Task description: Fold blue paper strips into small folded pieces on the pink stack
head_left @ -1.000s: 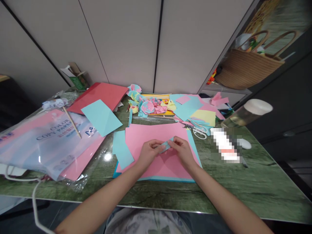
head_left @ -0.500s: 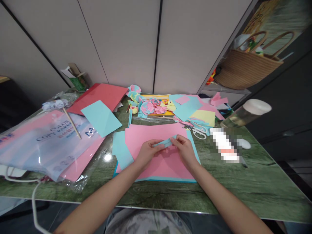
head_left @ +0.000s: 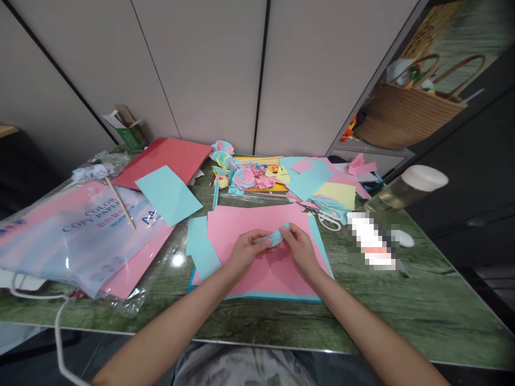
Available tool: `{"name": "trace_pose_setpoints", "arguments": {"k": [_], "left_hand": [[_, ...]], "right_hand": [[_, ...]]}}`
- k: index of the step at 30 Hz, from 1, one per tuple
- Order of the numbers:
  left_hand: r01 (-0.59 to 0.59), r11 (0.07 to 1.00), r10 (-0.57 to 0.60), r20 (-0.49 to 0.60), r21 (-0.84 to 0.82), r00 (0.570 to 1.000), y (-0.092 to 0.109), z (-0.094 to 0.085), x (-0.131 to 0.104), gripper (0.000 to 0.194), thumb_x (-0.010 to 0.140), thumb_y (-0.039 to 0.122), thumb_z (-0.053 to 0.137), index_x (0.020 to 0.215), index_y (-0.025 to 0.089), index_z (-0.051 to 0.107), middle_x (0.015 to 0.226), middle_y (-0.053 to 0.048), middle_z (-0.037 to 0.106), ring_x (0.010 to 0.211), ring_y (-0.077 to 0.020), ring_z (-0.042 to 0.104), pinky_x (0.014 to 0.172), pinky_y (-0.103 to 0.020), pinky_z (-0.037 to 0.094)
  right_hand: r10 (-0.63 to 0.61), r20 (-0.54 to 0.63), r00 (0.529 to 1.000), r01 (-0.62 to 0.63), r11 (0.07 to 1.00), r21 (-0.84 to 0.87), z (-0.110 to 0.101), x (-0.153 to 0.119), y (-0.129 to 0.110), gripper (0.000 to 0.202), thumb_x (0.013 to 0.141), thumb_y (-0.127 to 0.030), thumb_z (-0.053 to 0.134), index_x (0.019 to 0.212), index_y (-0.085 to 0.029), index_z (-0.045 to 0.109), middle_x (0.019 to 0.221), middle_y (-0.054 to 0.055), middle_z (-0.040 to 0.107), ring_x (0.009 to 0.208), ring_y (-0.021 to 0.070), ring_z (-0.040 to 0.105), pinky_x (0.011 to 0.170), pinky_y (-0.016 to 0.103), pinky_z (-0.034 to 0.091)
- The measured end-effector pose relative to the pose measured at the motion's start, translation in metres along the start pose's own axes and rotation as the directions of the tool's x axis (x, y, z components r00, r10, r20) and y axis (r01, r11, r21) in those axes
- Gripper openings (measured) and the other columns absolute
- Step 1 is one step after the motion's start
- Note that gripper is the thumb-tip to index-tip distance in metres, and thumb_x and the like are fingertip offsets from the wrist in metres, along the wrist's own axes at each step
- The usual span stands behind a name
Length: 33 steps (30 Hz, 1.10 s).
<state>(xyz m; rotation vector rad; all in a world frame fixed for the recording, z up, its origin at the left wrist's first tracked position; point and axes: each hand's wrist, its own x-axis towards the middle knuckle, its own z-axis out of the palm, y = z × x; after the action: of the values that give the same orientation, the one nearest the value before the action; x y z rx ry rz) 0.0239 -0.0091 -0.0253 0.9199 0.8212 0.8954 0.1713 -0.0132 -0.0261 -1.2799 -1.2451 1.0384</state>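
Between my two hands is a narrow light-blue paper strip [head_left: 276,237], held just above a pink sheet of paper [head_left: 261,273]. My left hand [head_left: 246,252] pinches the strip's left end between thumb and fingers. At its right end, my right hand [head_left: 298,244] grips it the same way. The strip looks folded and slightly bent. Under the pink sheet, light-blue paper edges show at the sides and front. A light-blue sheet [head_left: 201,249] lies partly beneath the pink one on the left.
Several crumpled paper flowers [head_left: 245,177] lie at the back. White-handled scissors [head_left: 330,220] rest right of the pink sheet, near a clear bottle [head_left: 396,190]. To the left are a plastic pack of copy paper [head_left: 92,241] and a red folder [head_left: 169,161].
The strip's right end has tipped upward and the strip bends more between my fingers. Both hands keep their grip at nearly the same spot.
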Motion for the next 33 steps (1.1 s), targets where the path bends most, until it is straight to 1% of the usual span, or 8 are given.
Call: {"name": "trace_pose_setpoints", "arguments": {"k": [6, 10, 12, 19, 22, 28, 31, 33], "left_hand": [[-0.028, 0.999, 0.029, -0.042, 0.021, 0.999, -0.003, 0.001, 0.002, 0.034, 0.062, 0.031, 0.066, 0.093, 0.017, 0.060, 0.083, -0.004, 0.065, 0.072, -0.0140, 0.058, 0.064, -0.023, 0.041], [-0.037, 0.996, 0.048, -0.128, 0.086, 0.991, -0.006, 0.001, 0.003, 0.033, 0.058, 0.032, 0.068, 0.084, 0.014, 0.060, 0.064, -0.001, 0.062, 0.060, -0.0114, 0.055, 0.059, -0.023, 0.040], [-0.059, 0.992, 0.076, -0.147, 0.113, 0.986, -0.007, 0.001, 0.003, 0.032, 0.058, 0.032, 0.068, 0.083, 0.014, 0.060, 0.060, 0.001, 0.060, 0.056, -0.0101, 0.053, 0.058, -0.022, 0.039], [-0.153, 0.976, 0.171, -0.111, 0.154, 0.979, -0.001, 0.004, -0.001, 0.030, 0.062, 0.031, 0.066, 0.087, 0.015, 0.058, 0.058, 0.003, 0.055, 0.055, -0.0081, 0.049, 0.057, -0.020, 0.037], [-0.147, 0.976, 0.163, -0.095, 0.160, 0.982, 0.001, 0.003, 0.000, 0.031, 0.062, 0.030, 0.066, 0.087, 0.015, 0.057, 0.056, 0.004, 0.053, 0.053, -0.0073, 0.047, 0.055, -0.019, 0.037], [-0.126, 0.979, 0.143, -0.092, 0.162, 0.986, -0.001, 0.000, 0.001, 0.030, 0.061, 0.031, 0.067, 0.085, 0.015, 0.057, 0.059, 0.003, 0.056, 0.056, -0.0088, 0.051, 0.056, -0.020, 0.038], [-0.112, 0.980, 0.127, -0.082, 0.166, 0.989, -0.001, 0.001, 0.001, 0.031, 0.061, 0.032, 0.067, 0.086, 0.015, 0.058, 0.061, 0.001, 0.058, 0.058, -0.0101, 0.053, 0.059, -0.021, 0.040], [-0.119, 0.977, 0.134, -0.078, 0.176, 0.988, 0.001, 0.002, 0.001, 0.033, 0.061, 0.032, 0.067, 0.089, 0.015, 0.058, 0.068, -0.001, 0.061, 0.065, -0.0126, 0.056, 0.064, -0.023, 0.042]], "right_hand": [[0.007, -0.022, 1.000, -0.007, 0.999, -0.037, 0.001, -0.001, 0.000, 0.027, 0.074, -0.039, 0.050, 0.058, -0.019, 0.043, 0.054, -0.005, 0.037, 0.053, 0.0102, 0.034, 0.051, 0.023, 0.028], [-0.018, 0.014, 1.000, 0.019, 0.998, -0.067, 0.004, -0.004, 0.001, 0.027, 0.074, -0.039, 0.052, 0.058, -0.019, 0.043, 0.054, -0.005, 0.038, 0.054, 0.0106, 0.034, 0.052, 0.024, 0.028], [-0.024, 0.015, 1.000, 0.025, 0.996, -0.089, 0.006, -0.006, 0.001, 0.027, 0.074, -0.039, 0.052, 0.057, -0.019, 0.043, 0.054, -0.005, 0.038, 0.054, 0.0105, 0.034, 0.052, 0.024, 0.028], [-0.029, 0.039, 0.999, 0.033, 0.992, -0.118, 0.008, -0.008, 0.001, 0.026, 0.076, -0.035, 0.050, 0.058, -0.019, 0.041, 0.055, -0.005, 0.034, 0.054, 0.0101, 0.032, 0.052, 0.023, 0.027], [-0.019, 0.048, 0.999, 0.023, 0.997, -0.079, 0.007, -0.007, -0.001, 0.027, 0.074, -0.036, 0.052, 0.057, -0.019, 0.041, 0.053, -0.005, 0.034, 0.053, 0.0099, 0.032, 0.051, 0.023, 0.027], [0.000, 0.104, 0.995, -0.003, 0.999, 0.033, 0.001, -0.005, -0.002, 0.029, 0.075, -0.037, 0.052, 0.054, -0.018, 0.043, 0.051, -0.005, 0.037, 0.052, 0.0099, 0.036, 0.052, 0.023, 0.029], [-0.010, 0.103, 0.995, 0.005, 0.999, 0.050, -0.001, -0.005, -0.001, 0.030, 0.075, -0.036, 0.052, 0.053, -0.018, 0.044, 0.052, -0.004, 0.040, 0.053, 0.0099, 0.038, 0.054, 0.023, 0.030], [-0.019, 0.077, 0.997, 0.016, 0.999, 0.035, -0.003, -0.005, -0.001, 0.029, 0.075, -0.036, 0.052, 0.053, -0.018, 0.044, 0.053, -0.004, 0.041, 0.053, 0.0101, 0.039, 0.054, 0.024, 0.030]]}}
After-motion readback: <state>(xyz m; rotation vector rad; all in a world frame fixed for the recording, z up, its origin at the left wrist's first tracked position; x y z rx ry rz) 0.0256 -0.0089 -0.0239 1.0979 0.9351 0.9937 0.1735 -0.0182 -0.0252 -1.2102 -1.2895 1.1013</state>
